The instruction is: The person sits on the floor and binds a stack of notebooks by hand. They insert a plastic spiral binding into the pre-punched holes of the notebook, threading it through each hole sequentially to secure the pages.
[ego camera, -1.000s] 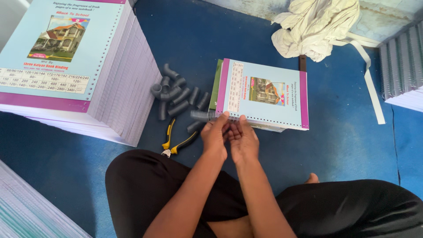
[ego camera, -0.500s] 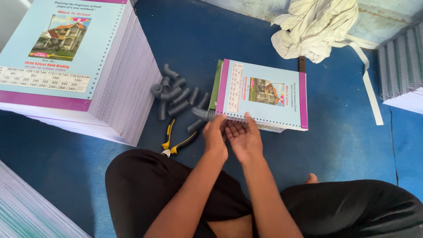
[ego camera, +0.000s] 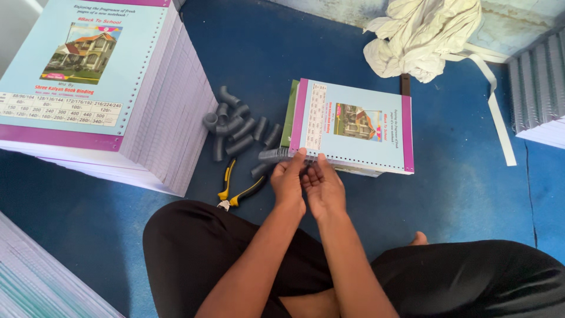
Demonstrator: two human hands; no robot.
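— What's the biggest thing around the notebook?

— The blue floor [ego camera: 471,194] it lies on. Next comes the tall stack of notebooks [ego camera: 100,88], well to the left of the notebook [ego camera: 353,126], then a crumpled white cloth [ego camera: 421,35] beyond its far right corner.

— And the notebook itself?

— Flat on the floor, light blue cover with purple edges and a house picture, punched edge nearest the person.

— Anything smaller?

— A heap of grey spiral coils [ego camera: 235,123] just left of the notebook, and yellow-handled pliers [ego camera: 235,191] near its lower left corner.

— The hands?

— Both sit at the notebook's near edge. The left hand [ego camera: 288,179] has its fingers curled, fingertips pinching a grey spiral coil [ego camera: 273,155] that sticks out to the left of the punched edge. The right hand [ego camera: 323,188] is loosely cupped just beside it, fingertips touching the same edge; whether it grips the coil, I cannot tell.
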